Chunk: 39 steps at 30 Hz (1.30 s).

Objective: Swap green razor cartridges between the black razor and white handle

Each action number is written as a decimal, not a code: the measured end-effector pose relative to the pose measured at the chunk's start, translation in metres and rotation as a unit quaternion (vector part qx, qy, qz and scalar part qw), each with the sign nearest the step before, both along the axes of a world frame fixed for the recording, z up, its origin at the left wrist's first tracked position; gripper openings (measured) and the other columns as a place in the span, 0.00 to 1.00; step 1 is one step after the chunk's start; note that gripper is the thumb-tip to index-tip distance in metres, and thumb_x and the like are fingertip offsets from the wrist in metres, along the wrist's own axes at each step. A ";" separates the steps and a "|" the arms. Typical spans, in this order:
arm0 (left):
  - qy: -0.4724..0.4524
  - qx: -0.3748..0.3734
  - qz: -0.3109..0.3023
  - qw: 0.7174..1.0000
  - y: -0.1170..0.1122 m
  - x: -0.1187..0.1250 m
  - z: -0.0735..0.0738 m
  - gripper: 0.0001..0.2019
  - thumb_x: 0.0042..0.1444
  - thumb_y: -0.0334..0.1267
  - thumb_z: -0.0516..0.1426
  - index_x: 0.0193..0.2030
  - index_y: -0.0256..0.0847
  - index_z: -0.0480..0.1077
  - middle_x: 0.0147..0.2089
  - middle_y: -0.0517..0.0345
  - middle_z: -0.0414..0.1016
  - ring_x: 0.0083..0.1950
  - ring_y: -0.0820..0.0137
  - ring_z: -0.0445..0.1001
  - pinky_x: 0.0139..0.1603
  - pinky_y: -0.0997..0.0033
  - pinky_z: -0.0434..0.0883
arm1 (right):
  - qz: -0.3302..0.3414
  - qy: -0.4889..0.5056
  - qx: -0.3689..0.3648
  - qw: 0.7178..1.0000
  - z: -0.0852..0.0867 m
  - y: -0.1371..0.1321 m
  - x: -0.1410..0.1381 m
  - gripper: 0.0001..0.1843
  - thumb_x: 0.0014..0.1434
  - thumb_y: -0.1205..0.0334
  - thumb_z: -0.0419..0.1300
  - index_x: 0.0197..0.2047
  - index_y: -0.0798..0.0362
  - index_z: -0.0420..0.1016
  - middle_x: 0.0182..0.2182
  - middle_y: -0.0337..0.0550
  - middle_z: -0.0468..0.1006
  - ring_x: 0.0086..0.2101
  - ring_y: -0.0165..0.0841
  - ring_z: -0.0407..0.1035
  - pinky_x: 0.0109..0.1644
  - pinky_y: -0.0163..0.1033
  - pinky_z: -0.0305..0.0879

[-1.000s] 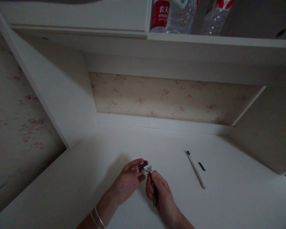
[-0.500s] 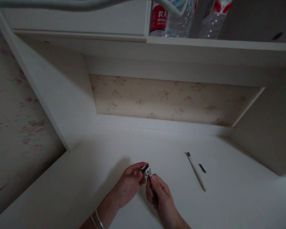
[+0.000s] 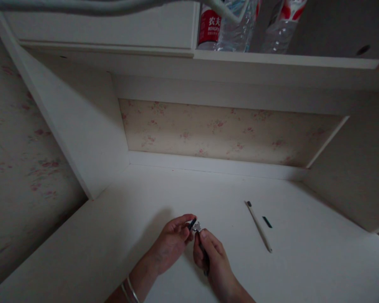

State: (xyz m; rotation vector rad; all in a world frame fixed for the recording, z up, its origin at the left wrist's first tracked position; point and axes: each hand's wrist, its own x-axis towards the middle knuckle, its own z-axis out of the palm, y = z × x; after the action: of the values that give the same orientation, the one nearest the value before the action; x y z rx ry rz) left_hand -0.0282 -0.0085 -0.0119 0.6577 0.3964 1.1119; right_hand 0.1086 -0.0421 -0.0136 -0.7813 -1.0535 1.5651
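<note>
Low in the middle of the view, my left hand [image 3: 172, 240] pinches a small, dark, narrow piece [image 3: 192, 223] between thumb and fingers. My right hand [image 3: 213, 254] is wrapped round the dark handle of a tool with a silver metal head [image 3: 197, 227], much like a razor handle; its exact kind is unclear. The silver head is right beside the dark piece, and I cannot tell whether they touch. Both hands are just above the white desk [image 3: 145, 193]. My right fingers cover part of the tool's handle.
To the right on the desk lie a pale toothbrush [image 3: 259, 227] with a dark head and a short dark-green strip [image 3: 267, 222]. Overhead, a shelf [image 3: 287, 61] carries several plastic bottles [image 3: 210, 26]. A pale tube [image 3: 82, 7] crosses the top. Side panels [image 3: 72, 118] bound the desk.
The silver head has turned slightly and sits a little closer to the dark piece. Both hands keep their grips. The view has shifted very slightly.
</note>
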 end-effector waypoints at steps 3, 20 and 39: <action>0.007 0.009 0.003 1.000 0.000 0.000 0.002 0.20 0.42 0.36 0.70 0.44 0.39 0.77 0.44 0.53 0.77 0.43 0.71 0.71 0.48 0.72 0.63 | 0.001 -0.013 0.007 1.000 0.000 0.000 0.000 0.24 0.62 0.42 0.54 0.25 0.54 0.61 0.18 0.32 0.57 0.20 0.25 0.46 0.22 0.32 0.41; 0.034 0.013 0.036 0.999 -0.002 0.002 0.006 0.20 0.39 0.37 0.71 0.42 0.39 0.78 0.42 0.52 0.78 0.43 0.69 0.72 0.50 0.70 0.62 | -0.007 -0.047 0.022 0.999 0.001 -0.001 0.001 0.25 0.62 0.41 0.54 0.24 0.53 0.60 0.18 0.31 0.55 0.19 0.25 0.45 0.22 0.33 0.40; 0.067 0.065 0.015 0.995 -0.002 -0.002 0.011 0.14 0.38 0.39 0.71 0.35 0.42 0.80 0.47 0.54 0.71 0.43 0.71 0.67 0.45 0.73 0.63 | -0.021 -0.060 0.037 0.997 0.009 -0.006 0.002 0.26 0.60 0.41 0.56 0.22 0.53 0.59 0.18 0.32 0.52 0.20 0.25 0.43 0.21 0.34 0.37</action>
State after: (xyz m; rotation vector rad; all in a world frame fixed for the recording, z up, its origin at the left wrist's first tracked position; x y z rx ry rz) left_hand -0.0306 -0.0109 -0.0008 0.8473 0.4528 1.1310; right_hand 0.1106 -0.0477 -0.0048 -0.8507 -1.1670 1.4499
